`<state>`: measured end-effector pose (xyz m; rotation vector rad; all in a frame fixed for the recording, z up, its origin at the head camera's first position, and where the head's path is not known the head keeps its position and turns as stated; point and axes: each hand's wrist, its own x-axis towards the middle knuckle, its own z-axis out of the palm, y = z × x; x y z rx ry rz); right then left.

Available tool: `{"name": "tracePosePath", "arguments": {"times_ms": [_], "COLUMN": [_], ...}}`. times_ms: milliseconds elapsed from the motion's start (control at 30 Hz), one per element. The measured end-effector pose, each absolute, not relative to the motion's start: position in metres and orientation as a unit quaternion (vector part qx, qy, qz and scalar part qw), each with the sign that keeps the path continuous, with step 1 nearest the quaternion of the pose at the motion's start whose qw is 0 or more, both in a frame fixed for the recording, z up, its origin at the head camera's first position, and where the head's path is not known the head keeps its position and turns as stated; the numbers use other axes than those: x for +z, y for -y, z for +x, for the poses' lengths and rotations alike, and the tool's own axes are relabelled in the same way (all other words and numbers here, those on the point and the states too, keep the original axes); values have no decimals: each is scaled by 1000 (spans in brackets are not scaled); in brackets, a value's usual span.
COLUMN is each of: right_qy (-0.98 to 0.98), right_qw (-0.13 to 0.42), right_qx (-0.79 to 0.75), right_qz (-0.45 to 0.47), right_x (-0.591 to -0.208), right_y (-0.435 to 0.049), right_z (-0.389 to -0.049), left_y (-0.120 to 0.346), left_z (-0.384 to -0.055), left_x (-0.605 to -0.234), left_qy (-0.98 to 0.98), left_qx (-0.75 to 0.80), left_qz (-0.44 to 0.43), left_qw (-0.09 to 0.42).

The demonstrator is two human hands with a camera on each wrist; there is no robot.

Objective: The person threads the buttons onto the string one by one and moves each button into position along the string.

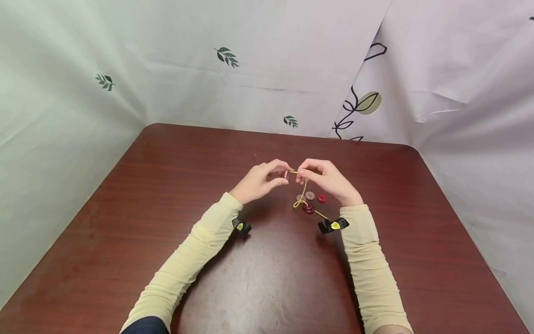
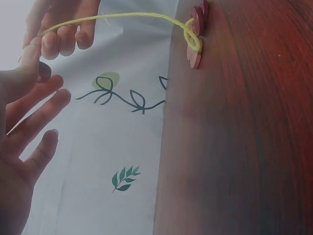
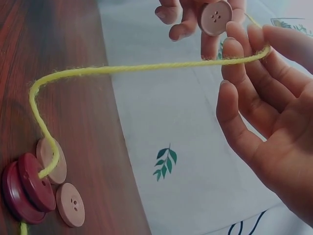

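My left hand (image 1: 262, 180) pinches a pinkish-brown four-hole button (image 3: 215, 18) on edge between thumb and fingertips, up off the table. Close to its right, my right hand (image 1: 327, 180) pinches a yellow yarn (image 3: 146, 67) near its end, and a short tip reaches toward the button. From these fingers the yarn drops in a loose loop to a pair of stacked dark red buttons (image 3: 36, 188) on the table and passes through them. Beside the stack lie two pinkish-brown buttons (image 3: 71, 204), one of them partly covered by yarn, and a brighter red button (image 1: 321, 198).
The dark reddish wooden table (image 1: 200, 171) spreads around both arms. White cloth (image 1: 267, 60) with leaf prints hangs behind and at the sides. Black wrist cameras (image 1: 333, 226) sit on cream sleeves. The yarn's tail runs from the stack toward the right wrist.
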<state>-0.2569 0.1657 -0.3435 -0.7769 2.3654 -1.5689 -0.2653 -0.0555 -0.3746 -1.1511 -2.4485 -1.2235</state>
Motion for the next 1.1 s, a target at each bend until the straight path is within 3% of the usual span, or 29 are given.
{"name": "tracePosePath", "arguments": {"times_ms": [600,1100], "right_qy": [-835,-843], "right_qw": [85,86], "right_qx": [-470,-452], "right_qz": [-271,-277], "right_x": [-349,-323], "right_y": [-161,-150], "right_z": [-260,-241], "left_y": [54,54], "left_z": [-266,-267], "left_x": [-376,-375], "left_qy": [809,815], "left_qx": [-428,-410], "left_qz": [-395,-400], "left_qw": [86,94]}}
